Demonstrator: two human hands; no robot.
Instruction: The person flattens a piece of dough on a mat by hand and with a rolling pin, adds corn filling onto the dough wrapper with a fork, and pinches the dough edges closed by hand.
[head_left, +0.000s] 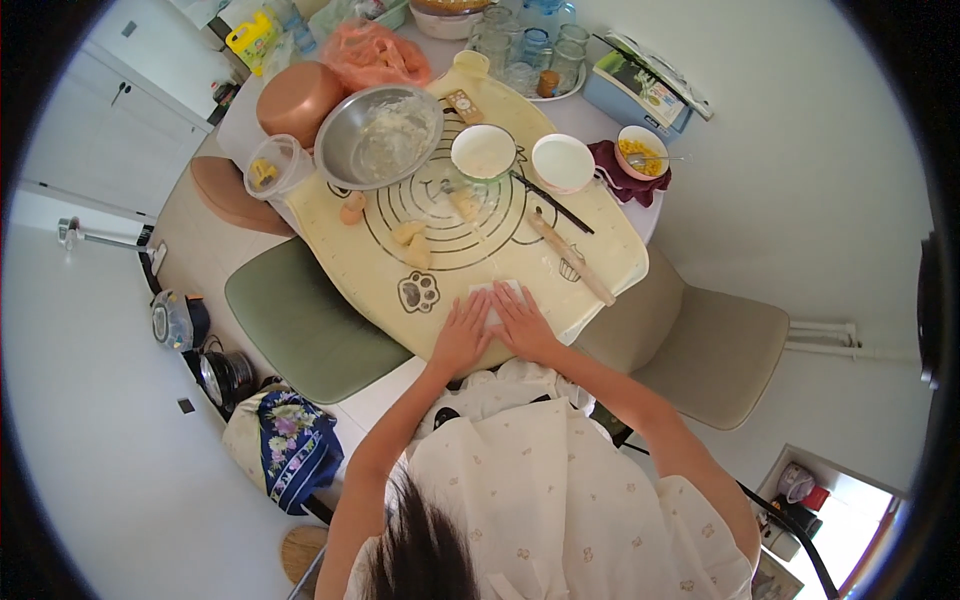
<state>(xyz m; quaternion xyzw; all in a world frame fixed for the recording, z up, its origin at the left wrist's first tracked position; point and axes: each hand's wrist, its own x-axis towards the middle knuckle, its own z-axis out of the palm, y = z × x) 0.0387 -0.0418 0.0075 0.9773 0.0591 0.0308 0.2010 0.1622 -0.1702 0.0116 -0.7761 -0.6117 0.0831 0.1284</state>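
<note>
My left hand (463, 330) and my right hand (523, 324) lie flat side by side at the mat's near edge. Both palms face down, fingers extended over a white sheet, perhaps tissue or cloth (512, 286), mostly hidden beneath them. Under it spreads a cream silicone kneading mat (360, 251) with printed rings. Ahead and to the left rest pale dough pieces (417, 253), and another dough piece (465, 204) is farther off. A wooden rolling pin (571, 257) lies slantwise to the right, with dark chopsticks (553, 202) beyond it.
Across the mat stand a floury steel basin (337, 154), a bowl of flour (484, 152) and a bowl of whitish liquid (562, 163). Eggs (351, 208) sit at left. A corn-filled bowl (641, 152) is far right, near glass jars (568, 56). Chairs (307, 322) flank the table.
</note>
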